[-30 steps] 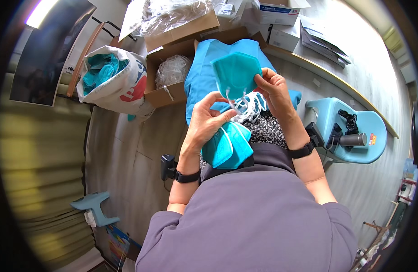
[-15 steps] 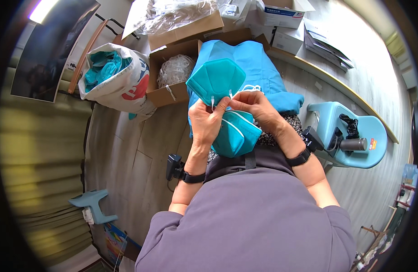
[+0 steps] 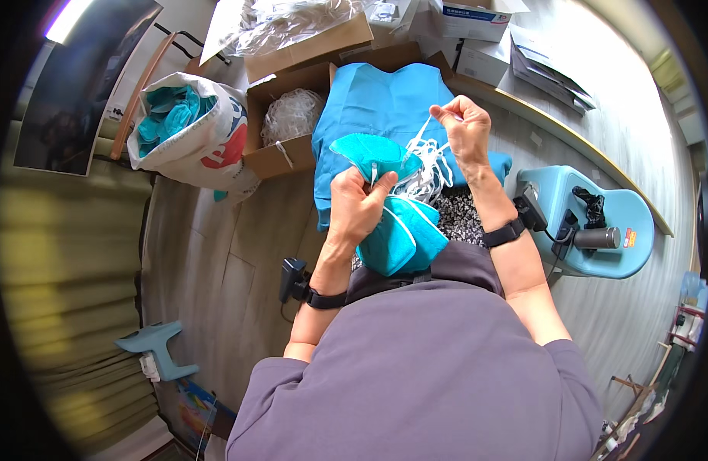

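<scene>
A teal folded face mask is pinched between the thumb and fingers of my left hand, above my lap. Higher and to the right, my right hand has its fingertips closed on a white elastic strap. That strap runs down to a loose bundle of white straps just right of the mask. More teal masks with white straps lie on my lap, below my left hand. Blue cloth spreads out beyond both hands.
A white sack of teal masks stands at the left, beside a cardboard box holding a clump of clear-white strands. At the right, a light blue stool carries a grey cylinder. More boxes stand at the back.
My right hand has left the mask's edge and moved up and right, drawing out a white strap. The mask in my left hand has tilted and dropped slightly; the strap bundle has come into view.
</scene>
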